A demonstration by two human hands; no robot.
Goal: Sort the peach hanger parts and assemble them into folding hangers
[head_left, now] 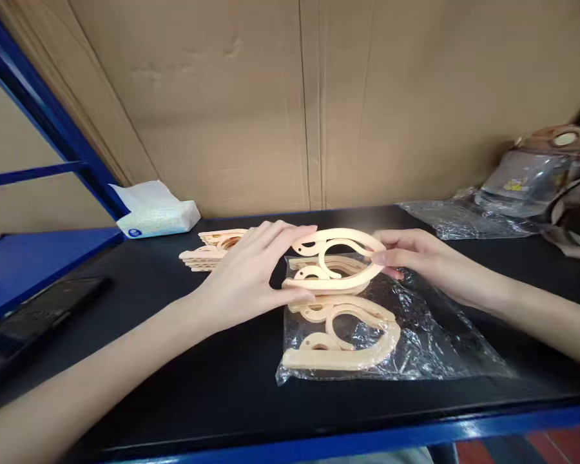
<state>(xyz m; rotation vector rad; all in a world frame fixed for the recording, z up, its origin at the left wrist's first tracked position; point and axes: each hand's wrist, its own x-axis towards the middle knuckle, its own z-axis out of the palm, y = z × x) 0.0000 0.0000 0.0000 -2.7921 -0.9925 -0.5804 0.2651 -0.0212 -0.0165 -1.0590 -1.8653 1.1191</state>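
Note:
A cream-coloured plastic piece, apparently a folded clothes hanger (352, 282), is held up between my two hands. My right hand (410, 254) pinches its curved right end between thumb and fingers. At the two left ends, my left hand (256, 264) grips with the thumb below and the fingers above. Beneath it lies a clear plastic bag (435, 341) with more folded hangers (341, 359) of the same kind inside. A stack of loose matching hangers (200, 258) sits left of the bag, partly hidden behind my left hand.
A tissue pack (159, 218) lies at the back left of the black tabletop (212, 393). A dark phone-like slab (43, 316) is at the left. Crumpled clear plastic (478, 222) and a clear water bottle (524, 180) stand back right. Cardboard (222, 109) walls off the rear.

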